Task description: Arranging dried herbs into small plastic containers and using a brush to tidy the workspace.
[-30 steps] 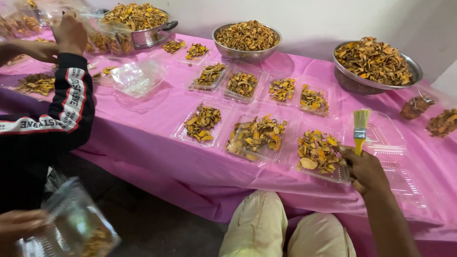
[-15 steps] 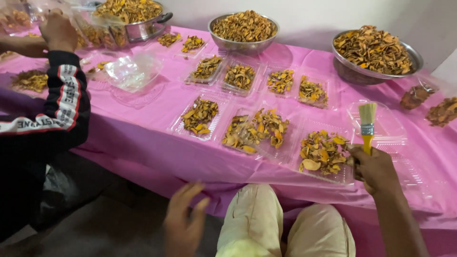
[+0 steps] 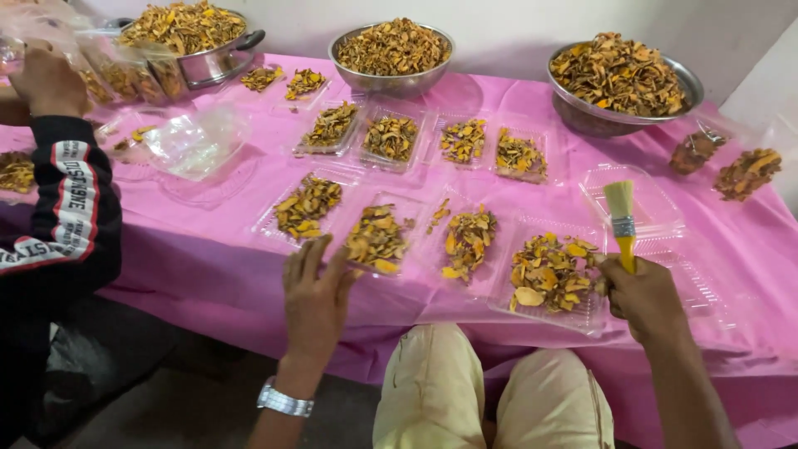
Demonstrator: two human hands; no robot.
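1. Right hand (image 3: 647, 295) is fisted around the yellow handle of a brush (image 3: 621, 220), at the table's near edge, right of centre.
2. Brush stands upright: long axis near vertical, pale bristles up and away from the person, handle end down inside the fist.
3. Brush sits just right of a clear tray (image 3: 550, 274) of dried yellow-orange slices and in front of an unfilled clear tray (image 3: 636, 193).
4. Left hand (image 3: 316, 291) is open, fingers spread, holding nothing; fingertips touch the near edge of another filled tray (image 3: 378, 239).
5. Pink cloth (image 3: 208, 249) covers the table.
6. Three metal bowls (image 3: 391, 50) heaped with slices sit at the back.
7. Another person's black striped sleeve (image 3: 71, 204) is at far left.
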